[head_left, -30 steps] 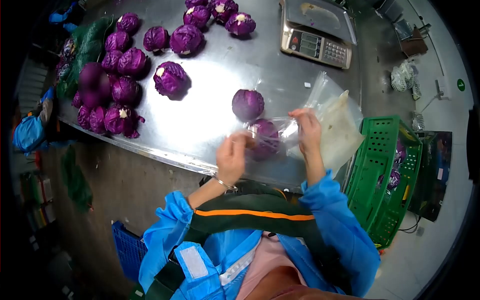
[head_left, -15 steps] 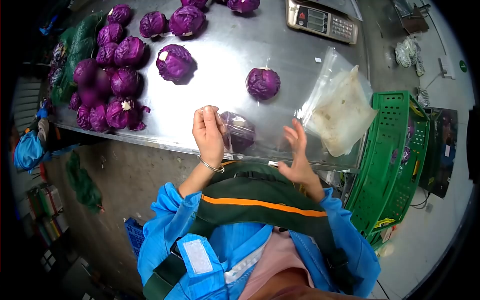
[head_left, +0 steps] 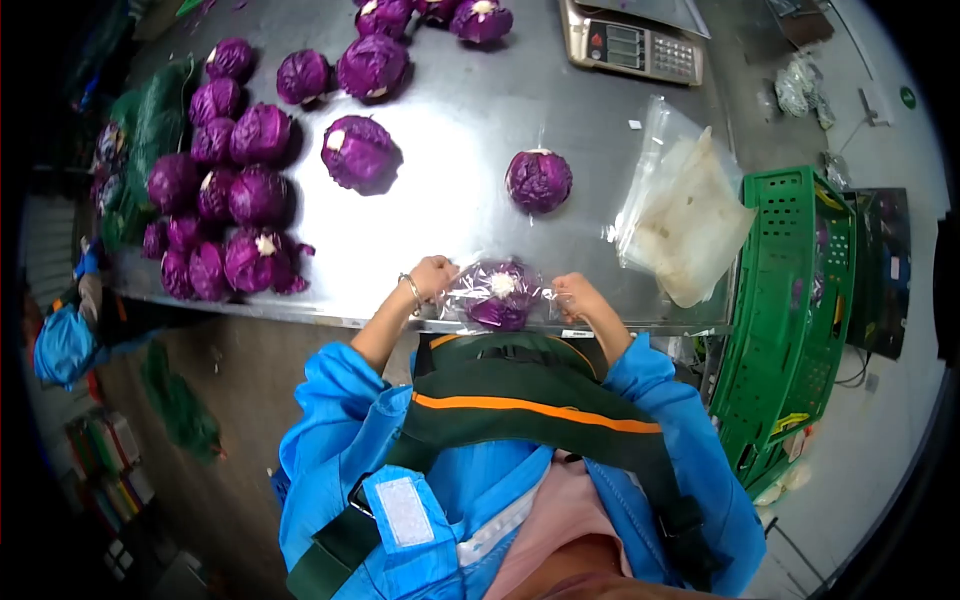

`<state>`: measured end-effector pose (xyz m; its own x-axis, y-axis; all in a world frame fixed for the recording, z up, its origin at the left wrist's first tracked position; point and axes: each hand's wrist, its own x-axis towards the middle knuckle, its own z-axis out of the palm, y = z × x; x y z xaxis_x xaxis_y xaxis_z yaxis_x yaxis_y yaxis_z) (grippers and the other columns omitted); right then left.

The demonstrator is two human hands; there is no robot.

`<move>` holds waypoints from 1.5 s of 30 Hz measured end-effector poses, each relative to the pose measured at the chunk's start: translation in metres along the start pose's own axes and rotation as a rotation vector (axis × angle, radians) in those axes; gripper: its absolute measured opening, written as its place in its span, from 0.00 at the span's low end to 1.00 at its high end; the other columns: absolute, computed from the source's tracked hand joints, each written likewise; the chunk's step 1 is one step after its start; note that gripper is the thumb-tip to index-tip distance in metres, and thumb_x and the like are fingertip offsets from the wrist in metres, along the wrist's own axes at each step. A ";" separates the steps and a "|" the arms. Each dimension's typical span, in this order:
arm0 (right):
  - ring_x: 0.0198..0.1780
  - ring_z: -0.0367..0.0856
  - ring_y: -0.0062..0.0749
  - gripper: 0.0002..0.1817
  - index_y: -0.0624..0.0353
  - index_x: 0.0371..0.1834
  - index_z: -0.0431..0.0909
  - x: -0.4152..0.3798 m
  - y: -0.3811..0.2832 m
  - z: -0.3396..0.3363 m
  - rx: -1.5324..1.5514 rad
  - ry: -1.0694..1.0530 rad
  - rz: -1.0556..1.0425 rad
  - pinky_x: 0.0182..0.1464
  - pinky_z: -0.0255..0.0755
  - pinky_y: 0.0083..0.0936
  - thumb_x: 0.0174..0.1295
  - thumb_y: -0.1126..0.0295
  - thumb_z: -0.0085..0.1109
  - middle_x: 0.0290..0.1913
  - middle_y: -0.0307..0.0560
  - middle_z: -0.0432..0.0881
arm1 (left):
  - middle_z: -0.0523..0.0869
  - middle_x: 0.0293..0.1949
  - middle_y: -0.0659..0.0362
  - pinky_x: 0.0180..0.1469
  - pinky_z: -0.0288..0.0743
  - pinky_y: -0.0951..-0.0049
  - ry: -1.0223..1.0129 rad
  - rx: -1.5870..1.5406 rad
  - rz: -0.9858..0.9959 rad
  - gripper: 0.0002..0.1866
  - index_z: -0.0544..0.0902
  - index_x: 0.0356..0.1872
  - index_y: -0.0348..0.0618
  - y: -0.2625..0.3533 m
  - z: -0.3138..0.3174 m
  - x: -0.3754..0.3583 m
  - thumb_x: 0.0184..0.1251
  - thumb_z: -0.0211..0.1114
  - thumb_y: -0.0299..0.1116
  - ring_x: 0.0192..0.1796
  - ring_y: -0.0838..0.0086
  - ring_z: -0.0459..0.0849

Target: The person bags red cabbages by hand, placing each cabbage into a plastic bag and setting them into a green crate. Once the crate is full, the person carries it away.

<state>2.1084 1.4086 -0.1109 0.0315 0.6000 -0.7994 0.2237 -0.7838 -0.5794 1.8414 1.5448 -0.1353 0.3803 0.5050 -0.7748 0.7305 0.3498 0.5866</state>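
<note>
A purple cabbage with a pale stem end (head_left: 503, 290) sits inside a clear plastic bag (head_left: 462, 300) at the table's near edge. My left hand (head_left: 432, 278), with a bracelet at the wrist, is closed on the bag's left side. On the right side, my right hand (head_left: 577, 296) pinches the bag too. Beyond them a single cabbage (head_left: 538, 182) lies on the metal table (head_left: 450, 130). A stack of clear bags (head_left: 685, 215) rests to the right of it.
Several purple cabbages (head_left: 260, 195) are grouped at the left beside green netting (head_left: 155, 130). A digital scale (head_left: 635, 45) stands at the back right. Green crates (head_left: 790, 300) are right of the table. A person in blue (head_left: 65, 340) is at the far left.
My right hand has gone from open and off the bag to closed on its side. My left hand has lowered. The bagged cabbage now shows its pale stem end, and the view has shifted slightly.
</note>
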 end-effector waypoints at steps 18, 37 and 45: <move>0.61 0.69 0.42 0.33 0.51 0.62 0.66 -0.142 0.011 -0.112 1.945 -0.307 -0.908 0.63 0.63 0.45 0.58 0.44 0.53 0.61 0.48 0.70 | 0.82 0.43 0.49 0.39 0.76 0.75 -0.436 -0.161 0.893 0.22 0.68 0.60 0.35 0.269 0.101 -0.132 0.64 0.52 0.26 0.41 0.72 0.83; 0.45 0.78 0.38 0.26 0.57 0.57 0.71 -0.271 0.384 -0.523 0.573 1.410 0.137 0.46 0.73 0.30 0.61 0.51 0.54 0.46 0.47 0.79 | 0.71 0.54 0.45 0.56 0.72 0.68 0.546 0.005 0.558 0.56 0.53 0.67 0.37 0.167 0.062 0.059 0.38 0.80 0.41 0.55 0.60 0.75; 0.55 0.71 0.32 0.24 0.57 0.62 0.66 -0.186 0.075 -0.316 -0.080 1.246 -0.484 0.55 0.67 0.25 0.62 0.71 0.54 0.58 0.46 0.71 | 0.69 0.58 0.49 0.58 0.72 0.60 0.100 -0.958 0.697 0.41 0.60 0.64 0.43 0.233 0.010 0.063 0.48 0.72 0.40 0.58 0.58 0.73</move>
<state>2.4270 1.2892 0.0442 0.7850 0.5916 0.1838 0.5192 -0.4665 -0.7161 2.0406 1.6502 -0.0497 0.4507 0.8648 -0.2213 -0.3543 0.4009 0.8449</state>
